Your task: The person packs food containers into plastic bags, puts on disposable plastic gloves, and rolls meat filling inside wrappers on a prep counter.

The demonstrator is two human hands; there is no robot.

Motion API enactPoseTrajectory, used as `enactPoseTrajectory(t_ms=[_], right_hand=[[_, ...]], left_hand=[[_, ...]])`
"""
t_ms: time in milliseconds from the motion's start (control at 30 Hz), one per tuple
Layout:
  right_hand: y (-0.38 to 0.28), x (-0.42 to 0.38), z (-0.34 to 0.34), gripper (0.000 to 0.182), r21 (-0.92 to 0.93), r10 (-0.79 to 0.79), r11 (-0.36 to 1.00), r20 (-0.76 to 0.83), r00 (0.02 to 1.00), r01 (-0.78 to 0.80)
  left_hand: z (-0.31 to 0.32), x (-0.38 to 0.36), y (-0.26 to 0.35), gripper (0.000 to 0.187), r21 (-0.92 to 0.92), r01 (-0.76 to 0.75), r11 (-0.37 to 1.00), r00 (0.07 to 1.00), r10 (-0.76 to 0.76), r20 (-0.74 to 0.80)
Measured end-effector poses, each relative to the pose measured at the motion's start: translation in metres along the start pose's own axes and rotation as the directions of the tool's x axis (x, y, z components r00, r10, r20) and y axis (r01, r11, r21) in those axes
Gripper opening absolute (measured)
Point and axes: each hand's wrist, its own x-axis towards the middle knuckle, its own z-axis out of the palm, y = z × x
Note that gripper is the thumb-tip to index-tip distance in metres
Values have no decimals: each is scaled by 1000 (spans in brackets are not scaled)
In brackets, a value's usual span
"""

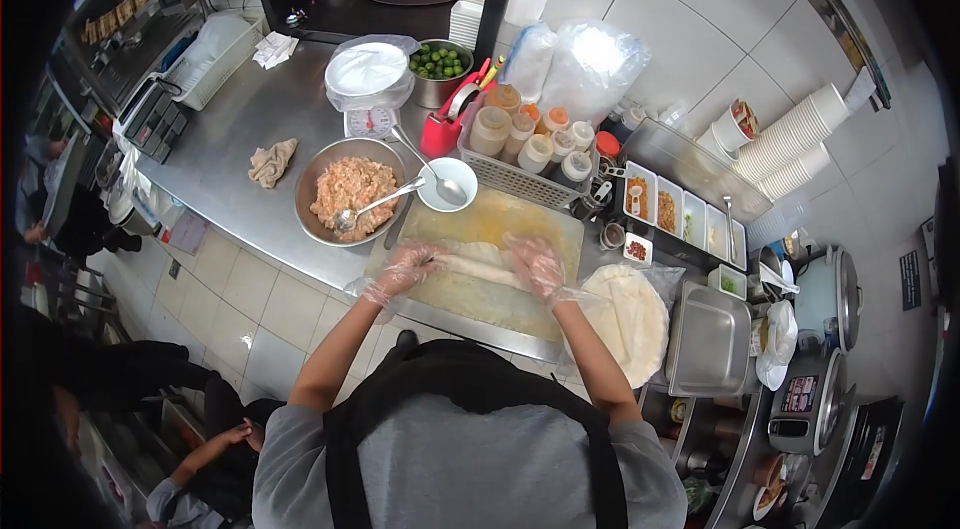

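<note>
A pale rolled sheet of dough [480, 269] lies across the yellow-stained cutting board [450, 301]. At its left end is my left hand [408, 267], in a clear plastic glove, with the fingers closed round the roll. My right hand [537, 267], gloved too, grips the other end. A flap of thin dough shows behind the roll. Left of the board stands a metal bowl [303, 191] of pinkish minced filling with a spoon in it. The white bowl [437, 191] beside it holds another spoon. A stack of round dough sheets [632, 319] rests to the right.
Behind the board, a basket [520, 179] holds several sauce bottles. Topping trays [690, 214] and an empty metal pan [708, 339] stand at the right. A crumpled cloth [272, 163] lies on the steel counter [215, 169]. Another person's hands [243, 432] are at the lower left.
</note>
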Motion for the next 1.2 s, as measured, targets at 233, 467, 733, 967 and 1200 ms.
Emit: enactPoseTrajectory(t_ms=[233,467,733,967,1200], right_hand=[[-53,108,9,19,-92,-223,972,-53,973,218],[-49,138,23,14,-168,-302,930,155,941,326],[-12,74,7,31,247,-246,957,407,880,153],[19,15,-31,62,79,-389,891,640,663,447],[-9,59,-7,67,195,-526,825,608,594,530]], left_hand=[[4,-1,-6,29,-104,31,994,1000,-31,8],[0,-1,0,32,-140,48,989,999,-47,11],[16,-3,-21,29,-406,104,908,990,-132,-42],[8,-3,-15,28,-360,210,909,978,-201,63],[2,0,-13,29,-293,135,946,991,-131,35]])
